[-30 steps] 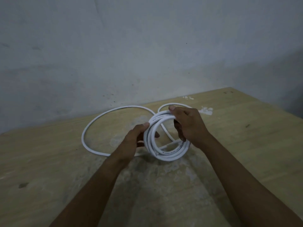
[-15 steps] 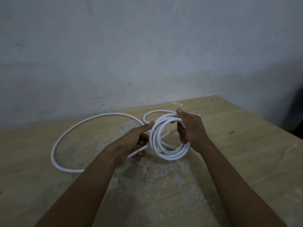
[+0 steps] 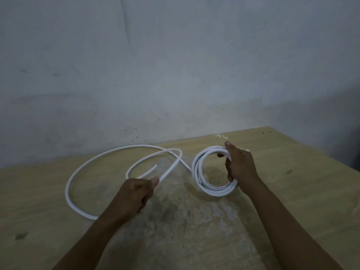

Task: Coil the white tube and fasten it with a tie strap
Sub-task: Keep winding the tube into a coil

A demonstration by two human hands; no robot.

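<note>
wall: bare grey plaster, mottled and speckled, filling the upper half of the frame
table: pale matt wood, with a worn whitish patch at lower centre
white tube: smooth, round in section, looks springy; spread across mid frame, part wound, part loose on the table
coil: several tight turns standing on edge, right of centre
right hand: fingers curled through the coil, thumb over its top, gripping the turns so they cannot spring apart
left hand: lower centre, fingers closed round the loose run, thumb pressed on top, probably to feed the next turn
loose run: one wide loop sweeping left and crossing itself, free end lying inside
tie strap: none in view
stage: winding seems partly done, fastening not begun
</note>
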